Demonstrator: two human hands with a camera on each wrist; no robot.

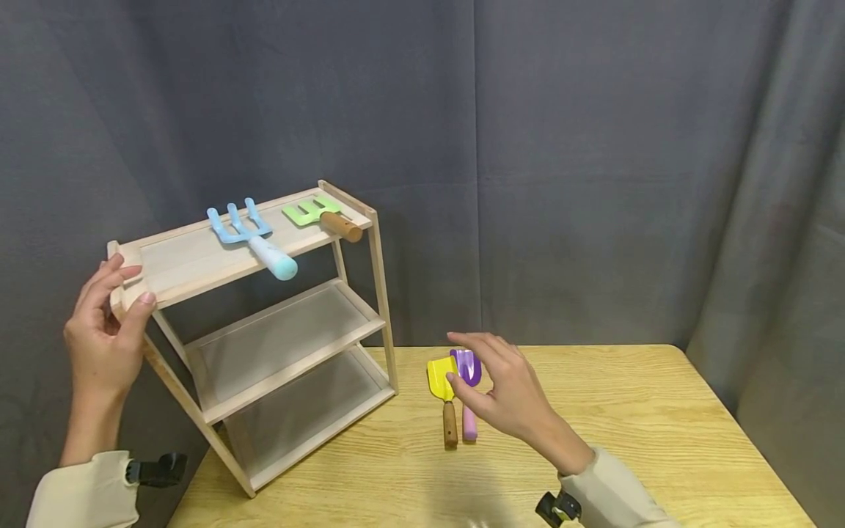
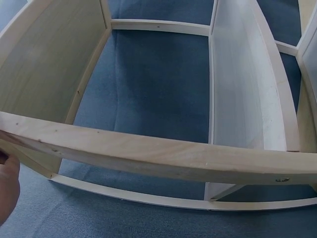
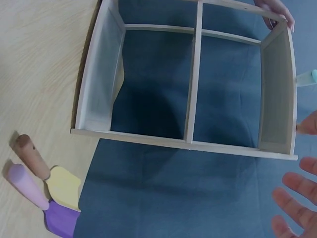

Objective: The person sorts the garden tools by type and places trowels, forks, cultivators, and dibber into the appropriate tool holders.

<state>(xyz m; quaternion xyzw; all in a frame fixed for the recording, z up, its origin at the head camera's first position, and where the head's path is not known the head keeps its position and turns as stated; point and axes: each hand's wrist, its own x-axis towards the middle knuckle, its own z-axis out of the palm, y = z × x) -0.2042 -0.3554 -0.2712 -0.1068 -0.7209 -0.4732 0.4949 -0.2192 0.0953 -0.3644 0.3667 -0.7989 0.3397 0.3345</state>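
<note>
My left hand grips the left top corner of a three-tier wooden shelf, thumb on the front edge and fingers over the end rail. On its top board lie a light blue hand fork and a green hand fork with a wooden handle, both handles sticking out past the front edge. A yellow toy shovel with a brown handle lies beside a purple shovel on the table. My right hand, fingers spread and holding nothing, is in the air and overlaps the shovels in the head view.
The light wood table extends to the right of the shelf. A dark grey curtain hangs behind and on the sides. The shelf's middle board and bottom board sit below the forks. Black straps circle both wrists.
</note>
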